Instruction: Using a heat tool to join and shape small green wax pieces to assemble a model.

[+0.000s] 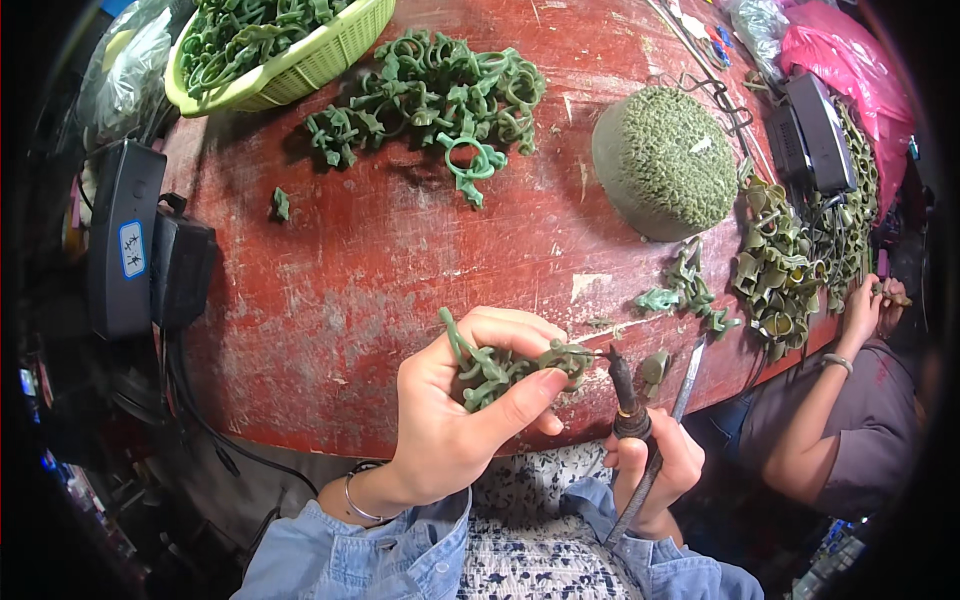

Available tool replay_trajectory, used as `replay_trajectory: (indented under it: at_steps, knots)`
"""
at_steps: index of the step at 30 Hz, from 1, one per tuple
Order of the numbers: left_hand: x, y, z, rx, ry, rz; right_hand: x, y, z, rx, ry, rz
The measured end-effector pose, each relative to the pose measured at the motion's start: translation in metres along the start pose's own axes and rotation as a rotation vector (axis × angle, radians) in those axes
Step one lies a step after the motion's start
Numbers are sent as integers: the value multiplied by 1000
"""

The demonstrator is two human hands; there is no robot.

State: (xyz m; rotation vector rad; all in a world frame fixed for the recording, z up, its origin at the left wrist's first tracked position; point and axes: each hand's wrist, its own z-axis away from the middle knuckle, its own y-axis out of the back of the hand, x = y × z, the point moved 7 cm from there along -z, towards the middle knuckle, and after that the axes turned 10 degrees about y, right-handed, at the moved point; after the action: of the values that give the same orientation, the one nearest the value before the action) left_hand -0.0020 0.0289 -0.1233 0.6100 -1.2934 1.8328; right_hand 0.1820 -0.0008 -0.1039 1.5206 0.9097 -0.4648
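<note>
My left hand [450, 430] is closed around a green wax piece [490, 375] with curled, branching parts, held above the table's near edge. My right hand [665, 460] grips a dark-tipped heated wax pen [622, 385] that resembles a soldering iron. Its thin tip meets or nearly meets the right end of the wax piece; I cannot tell whether they touch. A long, slim metal tool [688, 380] also passes through the right hand, angled up to the right. Just beyond the pen lies a small olive-green lump [655, 368]. Several green wax bits [688, 285] lie further up.
A heap of green wax rings [430, 100] and a yellow-green basket [290, 80] sit on the far red table [330, 300]. A round block with a rough green top [665, 165] stands right of centre. Dark boxes [125, 240] flank the left edge. A co-worker's arm [815, 420] is at right.
</note>
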Motion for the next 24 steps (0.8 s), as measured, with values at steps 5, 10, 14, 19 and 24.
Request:
replay_trajectory:
  at_steps: [5, 10, 14, 19, 24]
  knots:
    - [0, -1, 0, 8, 8, -5, -1, 0, -1, -2, -2, -7]
    - [0, 0, 0, 7, 6, -6, -1, 0, -1, -9, -16, -17]
    - [0, 0, 0, 7, 7, -13, 0, -1, 0, -4, -10, -27]
    - [0, 1, 0, 15, 6, -9, 0, -1, 0, -5, -12, -27]
    - [0, 1, 0, 21, 9, -1, 0, -1, 0, -10, -9, -15]
